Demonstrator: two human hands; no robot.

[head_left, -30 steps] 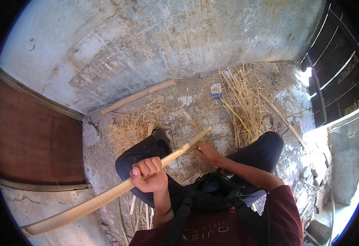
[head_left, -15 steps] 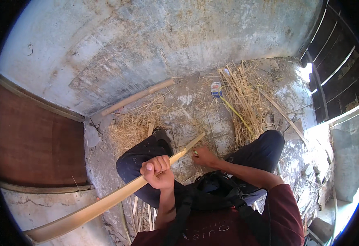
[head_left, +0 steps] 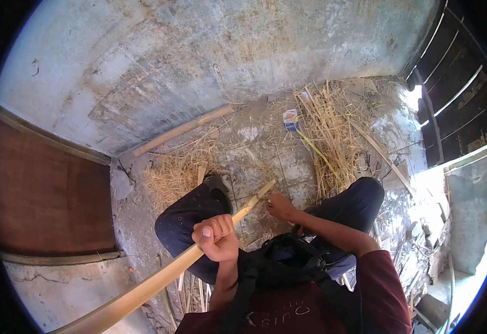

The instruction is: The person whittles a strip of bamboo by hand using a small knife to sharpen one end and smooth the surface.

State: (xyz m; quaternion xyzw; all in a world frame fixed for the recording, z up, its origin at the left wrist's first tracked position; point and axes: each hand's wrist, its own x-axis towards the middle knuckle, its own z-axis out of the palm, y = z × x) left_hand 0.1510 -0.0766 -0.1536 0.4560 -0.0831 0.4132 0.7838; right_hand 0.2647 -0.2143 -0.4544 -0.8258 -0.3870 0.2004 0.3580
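Observation:
A long split bamboo strip [head_left: 174, 263], pale yellow with a node near its far end, slants from the lower left edge up to the middle of the floor. My left hand [head_left: 216, 236] is closed round it, thumb on top, above my left knee. Close beside the strip's far end is my right hand [head_left: 279, 206], its fingers curled closed. Whatever they hold is too small and dark to make out. The far tip of the strip points toward the tiled floor between my bent legs.
Straw-like shavings [head_left: 171, 177] lie by my left foot. A heap of thin strips [head_left: 329, 139] spreads ahead to the right, beside a small blue-and-white box [head_left: 290, 119]. Along the wall [head_left: 199, 55] rests a bamboo pole [head_left: 185, 130]. A brown panel [head_left: 48, 189] stands at left.
My right hand has shifted slightly forward and right along the strip's far end. The strip has tilted a little, its near end swinging down and right, still in my left hand.

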